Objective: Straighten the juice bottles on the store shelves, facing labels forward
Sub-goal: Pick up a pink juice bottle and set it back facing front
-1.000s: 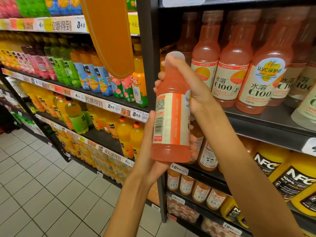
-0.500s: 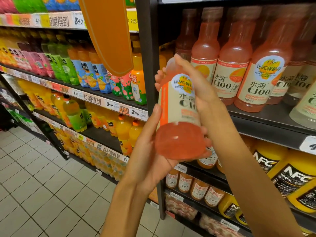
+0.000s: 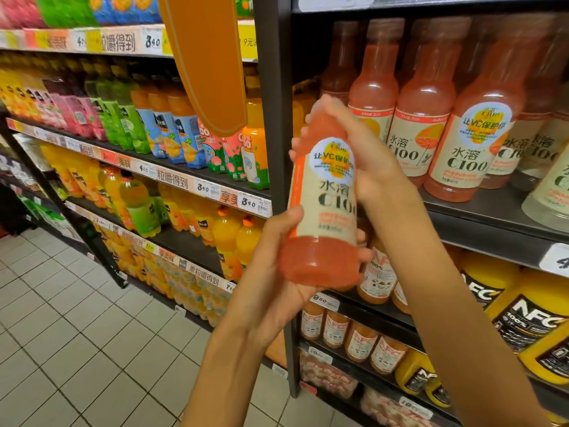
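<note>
A pink C100 juice bottle [image 3: 323, 211] is held in the air in front of the shelf upright, its cream front label turned toward me. My left hand [image 3: 277, 272] cups its base from below and the left, thumb along the label's lower edge. My right hand [image 3: 366, 161] grips its neck and upper body from the right, covering the cap. Behind it, a row of matching C100 bottles [image 3: 474, 143] stands on the dark shelf [image 3: 480, 220] with labels facing forward.
A black shelf upright [image 3: 277, 118] stands just left of the held bottle. An orange hanging sign [image 3: 209, 63] dangles at upper left. Yellow NFC bottles [image 3: 535, 315] fill the lower right shelves. Colourful juice bottles [image 3: 160, 131] line the left shelving. Tiled floor [image 3: 77, 349] lies below left.
One second ago the bottle's barcode side faced me. It has been turned in my hands, and the front label now faces me; it also tilted and sits slightly lower.
</note>
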Motion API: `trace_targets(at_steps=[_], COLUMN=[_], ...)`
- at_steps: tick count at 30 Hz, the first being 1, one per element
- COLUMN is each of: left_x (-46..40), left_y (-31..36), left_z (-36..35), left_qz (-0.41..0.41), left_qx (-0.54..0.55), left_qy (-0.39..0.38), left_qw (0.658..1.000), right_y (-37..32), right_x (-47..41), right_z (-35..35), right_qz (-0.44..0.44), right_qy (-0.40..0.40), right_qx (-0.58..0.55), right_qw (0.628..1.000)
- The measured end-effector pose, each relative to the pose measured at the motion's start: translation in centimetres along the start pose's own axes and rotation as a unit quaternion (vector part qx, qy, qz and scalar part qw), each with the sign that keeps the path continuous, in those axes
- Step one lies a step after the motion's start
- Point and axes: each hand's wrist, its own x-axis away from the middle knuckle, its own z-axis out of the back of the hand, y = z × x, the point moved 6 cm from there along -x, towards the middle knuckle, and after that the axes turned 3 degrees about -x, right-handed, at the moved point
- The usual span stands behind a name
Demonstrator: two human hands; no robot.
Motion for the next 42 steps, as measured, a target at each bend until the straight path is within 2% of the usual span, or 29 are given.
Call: trace_targets(at_steps=[3,6,11,14,17,20,23,26,30,35,39,42], left_x=[0.1,0.3,0.0,-0.5,-1.3,-2.2,-3.0,-3.0,-2.5,-2.4,-3.0,-3.2], left_y=[0.6,1.0,0.4,0.3,0.2,0.2,0.4,0.6,0.3,-0.8,-1.2,-0.5], left_z=[1.6,2.1,3.3,3.7,3.9,4.4,4.6,4.3,4.3,4.0,4.1,4.6], left_qz=[-0.031,-0.071,-0.126,-0.146,-0.155,-0.165,-0.174,-0.176,-0.149,-0.067,-0.038,-0.063], left_qx=[-0.153,-0.284,-0.334,-0.387,-0.426,-0.430,-0.423,-0.411,-0.360,-0.279,-0.243,-0.238], left_qy=[0.099,0.101,0.135,0.155,0.148,0.159,0.164,0.152,0.117,0.074,0.081,0.111], left_qw=[0.983,0.951,0.924,0.897,0.879,0.873,0.874,0.882,0.914,0.955,0.966,0.963], right_y=[-1.7,-2.0,-1.0,-1.1,-1.4,-1.5,-1.6,-1.7,-2.2,0.1,0.7,-0.1], right_x=[0.5,1.4,2.5,3.4,4.7,5.9,6.6,6.5,5.0,2.5,1.4,1.2], right_z=[-0.2,-1.3,-1.4,-1.8,-3.1,-3.8,-3.9,-3.8,-2.6,-0.3,0.5,1.2], right_qz=[0.084,0.125,0.119,0.158,0.224,0.252,0.256,0.252,0.244,0.142,0.125,0.153], right_qy=[0.000,-0.042,-0.077,-0.108,-0.192,-0.260,-0.297,-0.287,-0.214,-0.147,-0.102,-0.075], right_qx=[0.037,0.072,0.112,0.136,0.231,0.317,0.331,0.323,0.252,0.113,0.091,0.084], right_qw=[0.996,0.989,0.984,0.972,0.927,0.877,0.859,0.866,0.912,0.972,0.983,0.982])
